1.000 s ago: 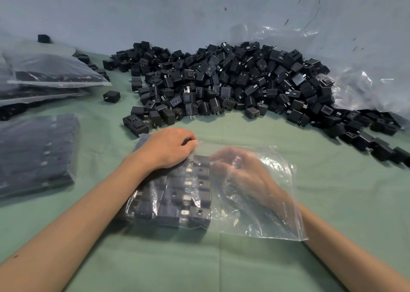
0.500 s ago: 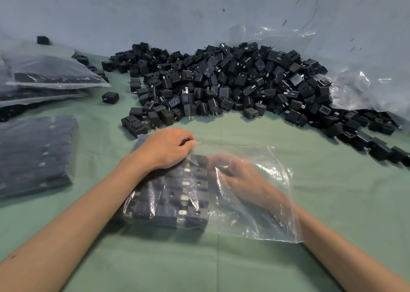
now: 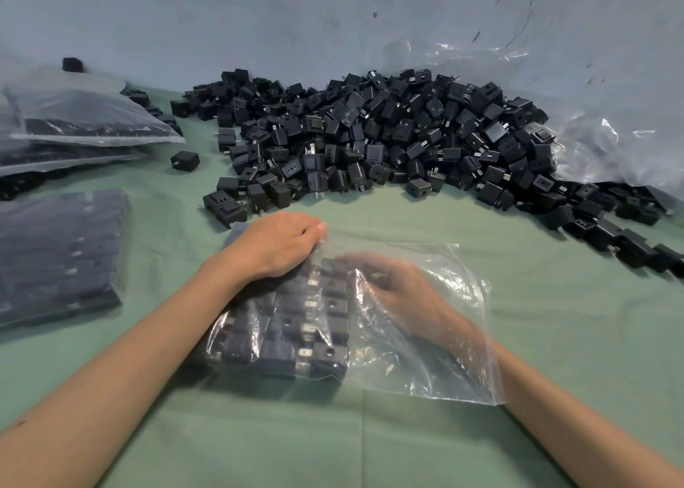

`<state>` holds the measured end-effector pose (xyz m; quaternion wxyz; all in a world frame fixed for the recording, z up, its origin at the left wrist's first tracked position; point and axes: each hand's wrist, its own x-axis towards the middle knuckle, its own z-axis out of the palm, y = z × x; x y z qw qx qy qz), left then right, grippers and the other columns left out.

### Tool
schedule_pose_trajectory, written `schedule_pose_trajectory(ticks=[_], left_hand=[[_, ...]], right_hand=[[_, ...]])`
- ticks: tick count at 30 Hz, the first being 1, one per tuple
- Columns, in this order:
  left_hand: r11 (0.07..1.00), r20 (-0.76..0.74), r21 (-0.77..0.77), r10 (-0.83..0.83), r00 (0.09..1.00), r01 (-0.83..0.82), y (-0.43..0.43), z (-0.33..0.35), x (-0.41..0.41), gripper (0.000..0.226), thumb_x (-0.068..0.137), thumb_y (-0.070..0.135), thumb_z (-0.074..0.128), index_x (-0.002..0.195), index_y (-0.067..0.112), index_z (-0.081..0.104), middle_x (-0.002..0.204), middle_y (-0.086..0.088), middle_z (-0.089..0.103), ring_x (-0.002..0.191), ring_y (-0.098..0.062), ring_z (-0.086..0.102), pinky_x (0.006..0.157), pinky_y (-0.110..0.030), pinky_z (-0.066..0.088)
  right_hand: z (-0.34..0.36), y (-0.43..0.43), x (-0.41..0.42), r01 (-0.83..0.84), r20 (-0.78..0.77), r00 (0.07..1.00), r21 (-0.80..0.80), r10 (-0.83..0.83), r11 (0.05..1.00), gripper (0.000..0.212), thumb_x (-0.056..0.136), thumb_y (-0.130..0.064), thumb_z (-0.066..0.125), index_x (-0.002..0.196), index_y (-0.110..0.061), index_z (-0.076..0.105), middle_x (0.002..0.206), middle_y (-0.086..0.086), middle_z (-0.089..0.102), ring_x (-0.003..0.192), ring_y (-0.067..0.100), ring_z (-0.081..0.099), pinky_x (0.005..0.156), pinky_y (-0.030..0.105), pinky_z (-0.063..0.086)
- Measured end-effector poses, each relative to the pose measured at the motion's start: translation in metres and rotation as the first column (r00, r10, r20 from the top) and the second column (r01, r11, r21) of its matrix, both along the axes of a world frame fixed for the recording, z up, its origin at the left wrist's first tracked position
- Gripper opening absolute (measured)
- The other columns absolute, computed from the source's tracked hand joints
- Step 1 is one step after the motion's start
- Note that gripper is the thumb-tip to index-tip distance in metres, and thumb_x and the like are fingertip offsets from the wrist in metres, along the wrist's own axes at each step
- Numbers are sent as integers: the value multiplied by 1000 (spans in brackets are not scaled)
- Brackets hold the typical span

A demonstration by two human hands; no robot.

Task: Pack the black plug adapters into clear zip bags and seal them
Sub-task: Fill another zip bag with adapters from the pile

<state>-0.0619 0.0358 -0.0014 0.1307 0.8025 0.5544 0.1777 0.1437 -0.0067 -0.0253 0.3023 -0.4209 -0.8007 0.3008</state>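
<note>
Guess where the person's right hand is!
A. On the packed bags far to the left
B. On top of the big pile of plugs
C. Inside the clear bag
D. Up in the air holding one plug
C: the right hand shows blurred through the plastic of the clear zip bag, next to the rows of black plug adapters inside it, while the left hand rests on top of the bag.
</note>
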Motion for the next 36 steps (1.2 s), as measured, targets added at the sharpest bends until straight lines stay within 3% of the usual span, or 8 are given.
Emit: schedule_pose_trajectory(ticks=[6, 9, 13, 19, 27, 30, 33, 36], left_hand=[[997, 112, -69, 51, 992, -43, 5, -3, -2, 55, 104, 41, 19, 109, 19, 69, 119, -3, 64, 105, -19, 54, 90, -34, 34], [996, 137, -68, 70, 988, -61, 7, -4, -2, 58, 103, 43, 18, 109, 21, 71, 121, -4, 64, 105, -19, 53, 84, -31, 28], [995, 102, -67, 77, 992, -70, 7, -5, -2, 59, 103, 42, 17, 105, 20, 72, 114, -2, 67, 100, -19, 55, 80, -32, 28], [996, 27, -71, 60, 998, -58, 6, -3, -1, 59, 104, 39, 16, 101, 11, 67, 108, -6, 66, 99, -22, 56, 94, -40, 39], [999, -28, -17, 42, 999, -43, -1, 3, 0, 28, 99, 35, 41, 108, 25, 66, 109, 5, 67, 102, -18, 57, 88, -34, 44], [999, -32, -11, 44, 999, -44, -1, 3, 0, 28, 99, 36, 42, 110, 26, 65, 111, 6, 67, 103, -17, 57, 91, -36, 44], [999, -31, -12, 41, 999, -42, 0, 2, 0, 29, 99, 37, 41, 112, 27, 65, 112, 7, 66, 102, -15, 57, 88, -34, 43], [999, -26, -5, 35, 999, -35, 2, 0, 0, 29, 99, 38, 41, 111, 27, 65, 111, 7, 66, 98, -13, 55, 81, -31, 40]], right_hand=[[5, 4, -4, -72, 33, 997, 21, 72, 997, 46, 96, -2, 49, 121, -40, 54, 109, -36, 56, 93, -29, 51, 76, -3, 41], [5, 14, -4, -109, 28, 993, -59, 111, 992, 29, 96, -18, 56, 121, -32, 63, 114, -14, 68, 99, -1, 64, 86, 22, 54], [5, 16, -1, -112, 25, 993, 25, 111, 993, 23, 94, -33, 58, 114, -42, 64, 108, -24, 68, 100, -3, 64, 84, 15, 51], [-7, 22, 1, -177, 320, 942, 221, 100, 959, 37, 96, -10, 51, 133, -11, 55, 128, 12, 61, 118, 26, 55, 97, 10, 30], [10, 16, 18, -210, 49, 975, -113, 217, 971, 60, 89, 13, 52, 140, -8, 29, 135, 20, 52, 124, 16, 51, 111, 28, 37], [34, 12, 47, -389, -103, 918, -413, 382, 823, 47, 94, -15, 58, 134, -39, 49, 139, -2, 50, 119, -2, 52, 105, 19, 40], [63, 15, 82, -367, 49, 878, -568, 476, 737, 56, 95, -10, 47, 104, -64, 61, 110, -40, 59, 104, -19, 54, 86, 3, 42], [79, 35, 122, -137, 286, 891, -573, 353, 808, 36, 88, -4, 60, 87, -35, 78, 91, -10, 75, 84, -1, 68, 72, 11, 50]])
